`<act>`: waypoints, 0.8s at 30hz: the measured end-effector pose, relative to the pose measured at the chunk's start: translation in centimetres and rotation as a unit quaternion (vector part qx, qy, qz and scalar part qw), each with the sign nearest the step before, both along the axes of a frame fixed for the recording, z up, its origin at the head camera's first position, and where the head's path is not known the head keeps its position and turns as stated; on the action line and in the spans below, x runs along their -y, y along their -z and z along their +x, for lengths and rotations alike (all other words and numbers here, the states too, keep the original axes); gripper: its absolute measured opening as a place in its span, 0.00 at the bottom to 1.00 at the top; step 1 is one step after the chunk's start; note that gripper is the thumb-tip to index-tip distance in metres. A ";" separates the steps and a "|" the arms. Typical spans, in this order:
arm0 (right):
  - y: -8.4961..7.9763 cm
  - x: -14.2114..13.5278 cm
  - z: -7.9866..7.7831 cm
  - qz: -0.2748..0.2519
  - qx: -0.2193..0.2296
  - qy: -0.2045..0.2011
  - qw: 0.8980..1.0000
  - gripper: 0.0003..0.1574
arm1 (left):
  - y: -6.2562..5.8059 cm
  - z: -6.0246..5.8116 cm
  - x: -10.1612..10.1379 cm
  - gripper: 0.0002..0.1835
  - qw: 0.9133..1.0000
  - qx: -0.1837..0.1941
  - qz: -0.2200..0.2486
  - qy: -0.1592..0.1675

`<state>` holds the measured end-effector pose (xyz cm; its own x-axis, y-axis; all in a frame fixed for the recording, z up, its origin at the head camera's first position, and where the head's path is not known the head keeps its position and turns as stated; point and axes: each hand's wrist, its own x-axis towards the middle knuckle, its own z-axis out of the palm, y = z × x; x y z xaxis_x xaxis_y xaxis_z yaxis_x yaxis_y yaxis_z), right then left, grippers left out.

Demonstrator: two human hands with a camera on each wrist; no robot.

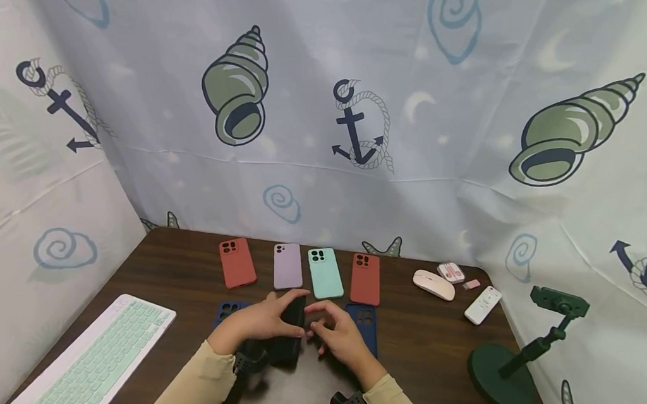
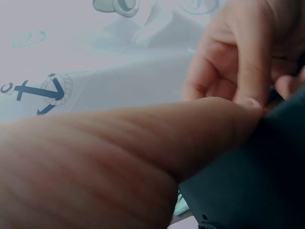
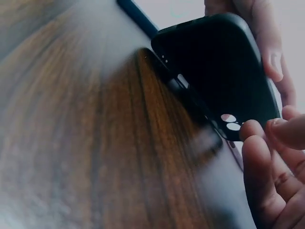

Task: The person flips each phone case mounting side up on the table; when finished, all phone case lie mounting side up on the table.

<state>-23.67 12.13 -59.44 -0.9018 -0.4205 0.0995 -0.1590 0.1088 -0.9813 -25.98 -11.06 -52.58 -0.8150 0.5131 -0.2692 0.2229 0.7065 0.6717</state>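
Observation:
A black phone case stands tilted on the near middle of the table. My left hand grips it from the left, with thumb and fingers spread along its edges. At the right edge, my right hand has bent fingers, and the right wrist view shows its fingertips pinching the case's corner beside the round camera holes. In that view the case is dark and smooth, with a small slot in its side. My left thumb lies along the case edge in the left wrist view, meeting the right fingers.
Behind my hands lie two red cases, a lilac case and a mint case. Blue cases flank my hands. A keyboard is left; a mouse, remote and green stand are right.

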 end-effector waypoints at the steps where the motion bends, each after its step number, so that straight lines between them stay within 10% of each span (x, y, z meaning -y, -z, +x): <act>1: 0.0 0.1 0.0 0.004 -0.003 -0.001 1.000 0.19 | -0.2 0.0 0.1 0.47 1.000 0.003 0.009 0.005; 10: 0.4 0.7 0.0 0.097 -0.043 0.000 0.994 0.08 | -1.2 0.1 0.3 0.43 0.993 0.044 0.103 0.039; 24: 0.2 0.9 0.1 0.106 -0.004 -0.005 0.994 0.15 | -2.7 1.2 0.4 0.33 0.998 0.031 0.041 -0.034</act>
<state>-23.54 11.24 -59.64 -0.8969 -0.4420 0.0149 -0.1690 0.3114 -0.9351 -24.82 -11.47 -49.91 -0.8315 0.4796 -0.2803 0.1320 0.6607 0.7389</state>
